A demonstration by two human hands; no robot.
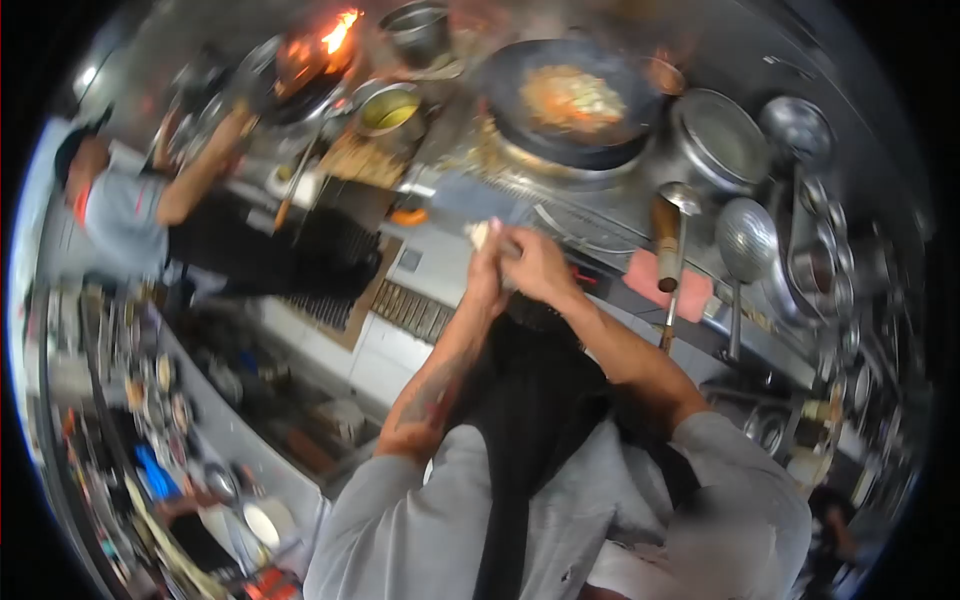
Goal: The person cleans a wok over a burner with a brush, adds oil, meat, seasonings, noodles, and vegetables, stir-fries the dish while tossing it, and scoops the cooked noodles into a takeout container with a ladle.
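My left hand (486, 268) and my right hand (540, 266) are close together in front of my apron, just short of the stove edge. My left fingers are closed, with a small pale thing (478, 235) showing at their top; blur hides its kind. The fingers of my right hand curl against the left, and what lies between them is hidden. Beyond my hands a large black wok (505, 125) sits on the burner, with pale and orange chopped food (575, 100) in it.
To the right are a pot (722, 138), a ladle (680, 200), a perforated skimmer (747, 240) and a folded pink cloth (655, 280). At left a co-worker (125, 215) stands by a flaming wok (310, 70). A pot with yellow contents (388, 108) is between the woks.
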